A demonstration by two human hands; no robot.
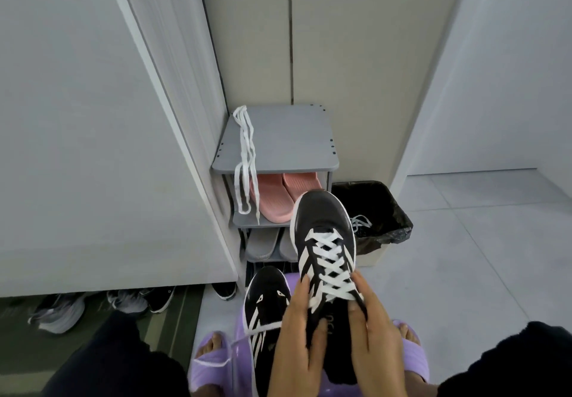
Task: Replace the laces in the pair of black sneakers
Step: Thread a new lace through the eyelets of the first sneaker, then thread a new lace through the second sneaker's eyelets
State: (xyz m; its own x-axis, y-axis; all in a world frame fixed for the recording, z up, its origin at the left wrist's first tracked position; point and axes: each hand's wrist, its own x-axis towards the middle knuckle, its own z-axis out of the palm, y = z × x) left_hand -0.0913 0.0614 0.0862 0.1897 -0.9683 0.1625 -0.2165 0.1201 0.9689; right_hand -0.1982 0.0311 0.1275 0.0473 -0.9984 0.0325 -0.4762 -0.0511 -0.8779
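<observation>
**Laced sneaker held up in both hands, toe near the rack edge**

I see the laced sneaker [325, 241] just right of centre, toe pointing up the frame, with a white lace crossing its eyelets. My left hand [297, 344] wraps its fingers round the shoe's left side, and my right hand [374, 334] clasps the right side by the top eyelets, so both are grasping this shoe. The second sneaker [266, 300] lies below and to the left, partly under the left hand. A loose lace end [213, 362] trails from it toward the lower left.

The held toe overlaps the front edge of the grey shoe rack [288, 139] and sits just beside the rim of the bin [387, 210] lined with a black bag. A tangle of lace [360, 221] lies inside the bin. Spare white laces [244, 155] hang over the rack's top left edge, in front of the pink slippers [278, 195].

A cabinet panel closes off the left. Bare tiled floor [464, 272] opens to the right.
</observation>
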